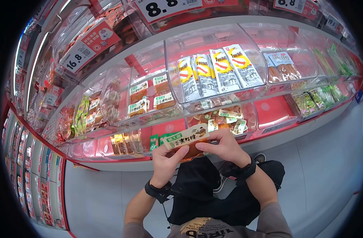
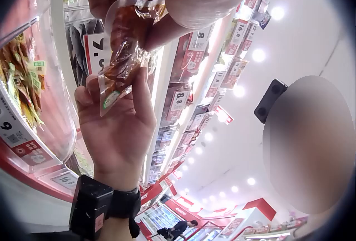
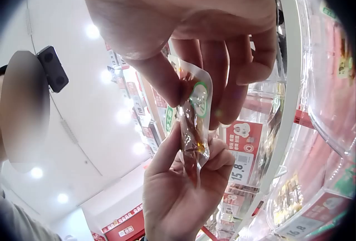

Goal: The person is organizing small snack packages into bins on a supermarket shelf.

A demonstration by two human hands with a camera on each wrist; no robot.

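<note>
A sealed clear packet of brown meat [image 1: 186,137], with a white and green label across its top, is held up in front of the body. My left hand [image 1: 164,160] pinches its left end, thumb on the front face. The right hand [image 1: 228,148] grips the other end the same way, its thumb close to the left thumb. In the left wrist view the packet [image 2: 123,46] shows its glossy film and the brown meat inside. Seen edge-on in the right wrist view, the packet [image 3: 194,121] lies between both thumbs and the fingers behind.
Ahead is a shelf with clear bins. White and yellow pouches [image 1: 219,71] stand in the upper middle bin, with labelled packets [image 1: 149,95] left of them. Loose packets [image 1: 225,119] lie in the lower bin behind the hands. Price signs [image 1: 86,47] hang above; grey floor [image 1: 110,190] lies below.
</note>
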